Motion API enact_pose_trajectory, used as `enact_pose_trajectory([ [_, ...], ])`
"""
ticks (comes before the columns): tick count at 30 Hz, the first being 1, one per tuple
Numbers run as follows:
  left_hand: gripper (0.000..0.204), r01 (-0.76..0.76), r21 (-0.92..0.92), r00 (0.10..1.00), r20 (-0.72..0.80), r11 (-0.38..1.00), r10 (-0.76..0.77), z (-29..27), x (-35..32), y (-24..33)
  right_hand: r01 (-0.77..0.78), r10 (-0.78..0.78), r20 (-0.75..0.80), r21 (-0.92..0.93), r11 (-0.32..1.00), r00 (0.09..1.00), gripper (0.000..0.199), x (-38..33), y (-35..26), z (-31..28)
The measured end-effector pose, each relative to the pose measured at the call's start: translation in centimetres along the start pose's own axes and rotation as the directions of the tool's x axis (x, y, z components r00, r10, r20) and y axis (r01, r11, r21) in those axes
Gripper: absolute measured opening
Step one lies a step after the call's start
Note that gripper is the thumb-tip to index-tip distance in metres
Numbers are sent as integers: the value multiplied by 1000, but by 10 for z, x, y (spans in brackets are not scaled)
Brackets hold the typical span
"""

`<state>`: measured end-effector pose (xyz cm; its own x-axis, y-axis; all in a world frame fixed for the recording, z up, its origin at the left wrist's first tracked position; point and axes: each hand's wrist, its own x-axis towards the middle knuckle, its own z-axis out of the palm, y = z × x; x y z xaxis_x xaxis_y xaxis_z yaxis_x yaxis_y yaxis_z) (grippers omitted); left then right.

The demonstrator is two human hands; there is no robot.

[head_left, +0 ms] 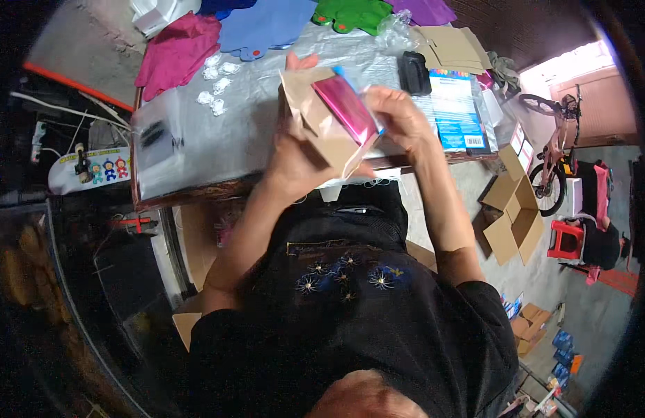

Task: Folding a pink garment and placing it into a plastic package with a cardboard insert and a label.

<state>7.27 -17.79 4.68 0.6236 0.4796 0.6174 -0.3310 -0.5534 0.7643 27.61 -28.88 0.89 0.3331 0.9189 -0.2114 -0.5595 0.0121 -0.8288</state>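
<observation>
Above the near edge of the table I hold up a folded piece of brown cardboard [298, 97], with a shiny magenta packet [340, 108] lying against it. My left hand [292, 160] is closed round the cardboard from below and behind, its fingertips showing past the top. At the packet's right side, my right hand [402, 115] is closed with bent fingers at the edge, where a strip of blue shows. Some of its fingers are blurred or hidden behind the packet.
Small white bundles [214, 87], a clear bag [159, 136], coloured cloths [267, 28], stacked flat cardboard [451, 49], a black case [414, 73] and a blue-and-white printed card [456, 111] lie on the table [232, 139]. An open carton [510, 216] and a bicycle [556, 139] stand right.
</observation>
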Motion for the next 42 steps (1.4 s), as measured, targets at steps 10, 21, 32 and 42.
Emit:
enact_pose_trajectory([
  [10,46,696,-341,711,456,632,-535,-57,39,-26,226,-101,203,-843,488,974,26,-14,-124,44],
  [21,27,409,-739,841,77,535,-536,-7,25,-50,125,-228,-143,-513,849,963,22,-36,-41,27],
  [32,33,397,-730,801,-21,557,-598,6,16,-34,124,-225,-132,-527,841,965,13,-29,-24,27],
  [42,33,568,-451,782,36,688,-622,-39,16,-47,124,-233,-115,-584,802,966,17,-39,-1,44],
])
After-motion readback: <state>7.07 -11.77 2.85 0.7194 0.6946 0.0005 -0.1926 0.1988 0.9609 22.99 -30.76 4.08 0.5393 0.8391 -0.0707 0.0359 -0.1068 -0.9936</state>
